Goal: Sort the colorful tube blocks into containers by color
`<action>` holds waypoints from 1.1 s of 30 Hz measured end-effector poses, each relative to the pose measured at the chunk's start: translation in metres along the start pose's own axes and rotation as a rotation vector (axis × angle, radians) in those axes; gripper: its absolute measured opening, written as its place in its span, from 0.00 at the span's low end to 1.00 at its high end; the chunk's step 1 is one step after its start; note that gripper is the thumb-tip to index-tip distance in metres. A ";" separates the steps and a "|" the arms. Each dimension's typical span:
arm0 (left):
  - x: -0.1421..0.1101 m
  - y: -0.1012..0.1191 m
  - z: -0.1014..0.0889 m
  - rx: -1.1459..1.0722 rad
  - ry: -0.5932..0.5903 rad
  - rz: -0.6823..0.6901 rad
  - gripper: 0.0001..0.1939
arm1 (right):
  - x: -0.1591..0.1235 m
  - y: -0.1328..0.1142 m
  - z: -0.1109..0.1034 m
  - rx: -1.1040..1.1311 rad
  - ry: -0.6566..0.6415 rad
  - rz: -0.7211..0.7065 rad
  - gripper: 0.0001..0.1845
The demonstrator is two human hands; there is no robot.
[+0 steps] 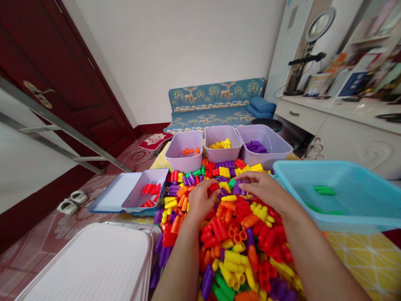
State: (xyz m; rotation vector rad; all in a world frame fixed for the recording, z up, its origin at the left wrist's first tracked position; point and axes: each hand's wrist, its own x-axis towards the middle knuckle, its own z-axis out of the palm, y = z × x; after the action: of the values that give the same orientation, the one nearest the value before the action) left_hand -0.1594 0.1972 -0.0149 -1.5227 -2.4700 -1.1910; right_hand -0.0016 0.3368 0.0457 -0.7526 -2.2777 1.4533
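Observation:
A large heap of plastic bullet-shaped building blocks [232, 238] in red, yellow, orange, purple and green fills the middle of the table. My left hand [200, 201] curls down at the heap's far part, its fingertips against a red block [214, 188]. I cannot tell whether it grips that block. My right hand [265, 192] hovers with fingers spread and apart, its fingertips near a purple block [237, 189]. Three lilac plastic bins stand beyond the heap, holding orange blocks [189, 151], yellow blocks [220, 144] and purple blocks [255, 147].
A light blue plastic tub [341, 184] with several green blocks sits to the right. A white tray with a lilac box [144, 188] of red blocks sits to the left. A white lid [87, 263] lies at the lower left. Beyond stand a blue sofa, a door and a white cabinet.

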 end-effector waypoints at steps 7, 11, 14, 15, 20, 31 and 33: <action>0.000 0.001 0.000 -0.011 0.024 -0.058 0.11 | -0.001 -0.006 0.006 0.071 0.001 0.004 0.19; -0.002 0.003 -0.002 -0.062 0.081 -0.104 0.16 | -0.002 -0.005 0.007 0.089 -0.013 -0.033 0.18; -0.003 0.004 -0.003 -0.127 0.117 -0.123 0.20 | -0.001 -0.002 0.006 0.102 -0.049 -0.048 0.17; -0.003 0.004 -0.003 -0.151 0.108 -0.120 0.19 | 0.000 -0.002 0.005 0.135 -0.014 -0.056 0.17; -0.001 0.001 0.000 -0.238 0.161 0.021 0.20 | 0.005 -0.005 0.005 0.476 0.458 -0.324 0.33; -0.004 0.002 -0.004 -0.113 0.104 0.047 0.11 | -0.011 0.002 -0.013 -0.536 -0.044 -0.067 0.22; -0.004 0.004 -0.005 -0.055 0.009 0.096 0.13 | -0.016 0.001 -0.013 -0.702 -0.147 -0.060 0.29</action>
State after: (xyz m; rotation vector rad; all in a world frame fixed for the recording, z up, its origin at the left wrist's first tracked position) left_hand -0.1558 0.1920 -0.0100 -1.6244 -2.3479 -1.2567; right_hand 0.0183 0.3369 0.0502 -0.7578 -2.9239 0.6718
